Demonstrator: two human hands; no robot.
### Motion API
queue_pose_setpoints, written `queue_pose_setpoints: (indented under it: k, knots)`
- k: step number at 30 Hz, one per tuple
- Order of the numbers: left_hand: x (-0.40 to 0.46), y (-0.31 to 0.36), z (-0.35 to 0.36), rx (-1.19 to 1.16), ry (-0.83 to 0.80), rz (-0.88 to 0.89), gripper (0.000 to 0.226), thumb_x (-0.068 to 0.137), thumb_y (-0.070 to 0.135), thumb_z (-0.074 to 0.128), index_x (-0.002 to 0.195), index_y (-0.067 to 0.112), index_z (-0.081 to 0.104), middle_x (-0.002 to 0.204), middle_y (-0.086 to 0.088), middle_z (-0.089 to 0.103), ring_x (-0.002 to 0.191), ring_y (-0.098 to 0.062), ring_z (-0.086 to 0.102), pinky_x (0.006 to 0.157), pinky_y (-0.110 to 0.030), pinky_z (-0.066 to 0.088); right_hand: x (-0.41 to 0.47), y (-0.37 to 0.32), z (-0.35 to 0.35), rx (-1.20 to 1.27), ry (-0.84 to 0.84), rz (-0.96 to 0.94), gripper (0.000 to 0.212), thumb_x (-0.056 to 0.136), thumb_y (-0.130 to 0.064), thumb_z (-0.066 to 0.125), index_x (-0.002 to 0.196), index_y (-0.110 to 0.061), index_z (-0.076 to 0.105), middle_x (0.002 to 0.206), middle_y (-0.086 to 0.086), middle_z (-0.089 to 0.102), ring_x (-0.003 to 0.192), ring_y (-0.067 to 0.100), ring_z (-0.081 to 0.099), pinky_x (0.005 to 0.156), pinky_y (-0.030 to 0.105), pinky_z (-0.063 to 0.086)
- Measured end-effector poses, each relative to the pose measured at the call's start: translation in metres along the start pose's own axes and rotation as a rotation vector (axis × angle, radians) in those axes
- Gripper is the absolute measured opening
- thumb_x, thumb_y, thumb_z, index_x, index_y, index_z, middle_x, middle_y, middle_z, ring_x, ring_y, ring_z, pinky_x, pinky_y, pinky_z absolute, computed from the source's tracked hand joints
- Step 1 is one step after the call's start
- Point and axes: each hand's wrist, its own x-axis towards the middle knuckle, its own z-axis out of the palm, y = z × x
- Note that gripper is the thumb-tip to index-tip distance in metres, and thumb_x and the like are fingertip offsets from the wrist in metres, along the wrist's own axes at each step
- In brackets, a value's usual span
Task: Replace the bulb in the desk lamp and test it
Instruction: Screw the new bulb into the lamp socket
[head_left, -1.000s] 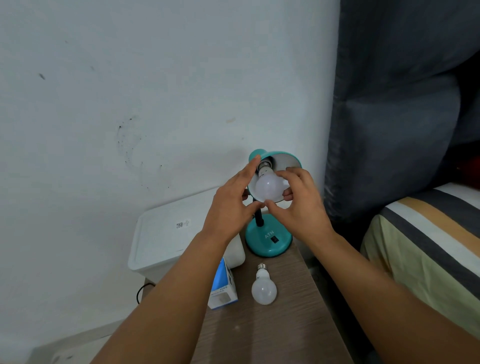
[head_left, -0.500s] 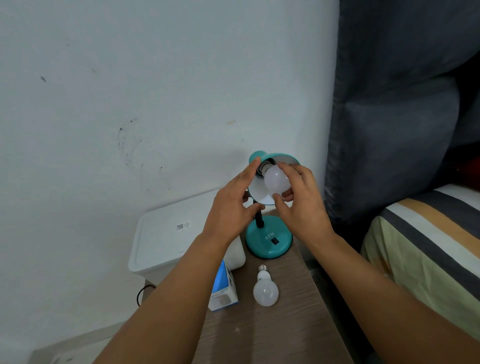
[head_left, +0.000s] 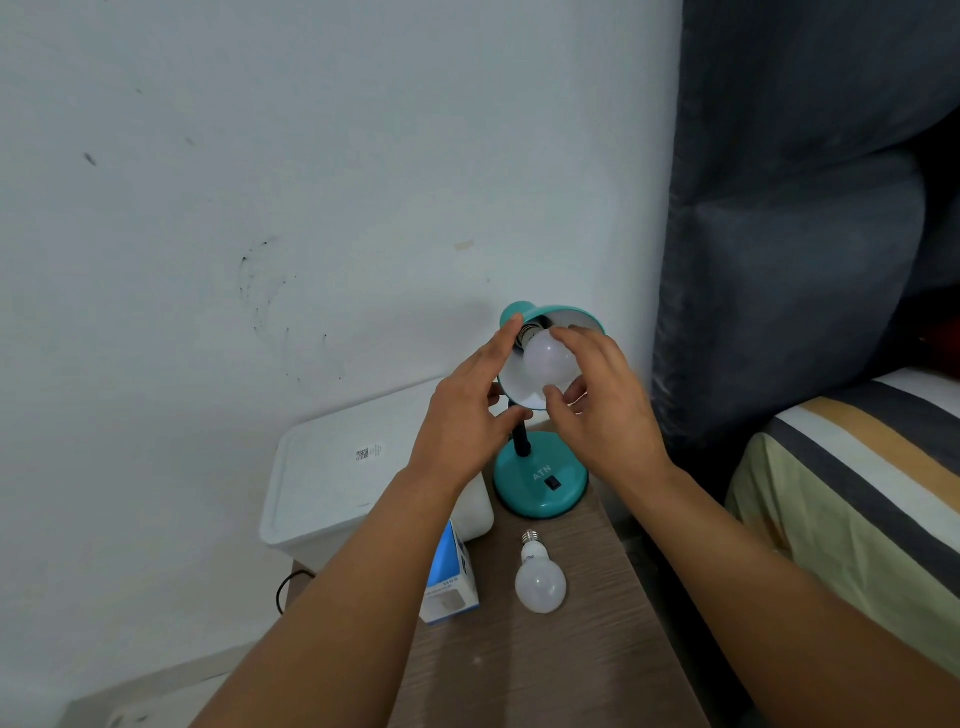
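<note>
under the lamp shade (head_left: 524, 387) | left hand (head_left: 467, 410) clasped the shade to steady it | right hand (head_left: 597, 405) pinched the bulb (head_left: 545, 358), judged for screwing in

A narrow wood-grain table (head_left: 545, 660) stands against the white wall, beside a bed. At its far end sits the round teal base of a desk lamp (head_left: 540, 483), with a black switch on its top face. Nearer the camera, 1 loose white bulb (head_left: 539, 581) lies on its side, screw cap pointing toward the lamp base. Just left of it a blue-and-white bulb box (head_left: 449, 584) rests at the table's left edge. A white lidded bin (head_left: 337, 483) stands at the far left; whether it rests on the table cannot be told.
</note>
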Motion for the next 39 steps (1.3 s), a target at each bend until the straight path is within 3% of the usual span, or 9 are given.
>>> queue_pose_setpoints:
  k: [4,10,15,20,23,27,31,35,39]
  knots:
    - [0.0,0.0005,0.0002,0.014,-0.002,-0.009,0.102,0.083,0.017,0.081,0.145,0.064,0.015,0.14,0.014,0.054,0.107,-0.01,0.061,0.092,-0.027,0.055,0.0008,0.0015,-0.0006,0.029,0.022,0.07,0.06,0.084,-0.031,0.075,0.135,-0.023,0.046,0.131,-0.002,0.051,0.078,0.011,0.062,0.072,0.023,0.058]
    - [-0.0007,0.0009,-0.0001,0.033,-0.009,-0.014,0.103,0.084,0.017,0.08,0.145,0.065,0.013,0.138,0.013,0.055,0.104,-0.011,0.061,0.092,-0.029,0.055,0.0022,0.0013,0.0007,0.04,0.005,-0.027,0.06,0.087,-0.023,0.071,0.14,-0.024,0.044,0.14,-0.001,0.048,0.106,0.009,0.057,0.082,0.018,0.055]
    - [-0.0002,0.0022,-0.0004,0.017,-0.007,-0.023,0.102,0.084,0.016,0.08,0.145,0.066,0.014,0.142,0.013,0.054,0.11,-0.011,0.061,0.094,-0.032,0.055,0.0023,0.0014,0.0028,0.101,0.044,0.142,0.059,0.082,-0.042,0.075,0.131,-0.026,0.048,0.126,-0.004,0.054,0.093,0.011,0.062,0.076,0.022,0.058]
    - [-0.0007,0.0032,-0.0014,0.017,-0.01,-0.035,0.104,0.083,0.013,0.079,0.143,0.067,0.014,0.139,0.016,0.054,0.104,-0.012,0.062,0.093,-0.032,0.055,0.0001,0.0034,0.0038,0.106,0.002,0.079,0.071,0.075,-0.033,0.082,0.135,-0.024,0.046,0.132,-0.003,0.048,0.095,0.013,0.061,0.076,0.025,0.059]
    - [-0.0004,0.0029,-0.001,-0.004,-0.011,-0.04,0.105,0.082,0.012,0.08,0.144,0.066,0.016,0.138,0.015,0.055,0.105,-0.013,0.062,0.093,-0.034,0.055,-0.0013,0.0051,0.0033,0.087,0.013,0.067,0.066,0.079,-0.025,0.08,0.136,-0.022,0.048,0.133,0.0,0.048,0.095,0.013,0.061,0.077,0.028,0.059]
    - [-0.0004,0.0031,-0.0003,-0.009,-0.017,-0.046,0.104,0.081,0.01,0.08,0.146,0.064,0.018,0.141,0.016,0.053,0.108,-0.014,0.062,0.093,-0.034,0.055,0.0024,0.0025,0.0018,0.127,0.059,0.202,0.064,0.078,-0.045,0.078,0.131,-0.025,0.049,0.123,-0.008,0.053,0.081,0.006,0.063,0.072,0.023,0.057]
    - [-0.0004,0.0031,-0.0008,0.004,-0.018,-0.05,0.102,0.082,0.013,0.08,0.147,0.061,0.018,0.143,0.017,0.052,0.108,-0.012,0.061,0.093,-0.029,0.055,0.0017,0.0035,0.003,0.187,0.015,0.126,0.076,0.077,-0.038,0.081,0.141,-0.031,0.041,0.126,-0.014,0.045,0.092,0.009,0.062,0.074,0.014,0.054]
    - [-0.0016,0.0032,-0.0014,0.006,-0.015,-0.049,0.102,0.082,0.015,0.081,0.148,0.061,0.017,0.143,0.016,0.052,0.107,-0.011,0.06,0.093,-0.027,0.054,-0.0015,0.0051,0.0055,0.112,-0.015,0.081,0.073,0.074,-0.026,0.083,0.138,-0.027,0.047,0.136,-0.003,0.045,0.093,0.011,0.06,0.079,0.026,0.058]
    - [-0.0017,0.003,-0.0015,0.0,-0.016,-0.051,0.103,0.082,0.012,0.08,0.147,0.062,0.017,0.142,0.014,0.053,0.108,-0.012,0.061,0.095,-0.03,0.055,0.0011,0.0004,0.0051,0.134,0.05,0.182,0.063,0.077,-0.041,0.079,0.13,-0.023,0.049,0.125,-0.005,0.05,0.082,0.009,0.063,0.071,0.029,0.06]
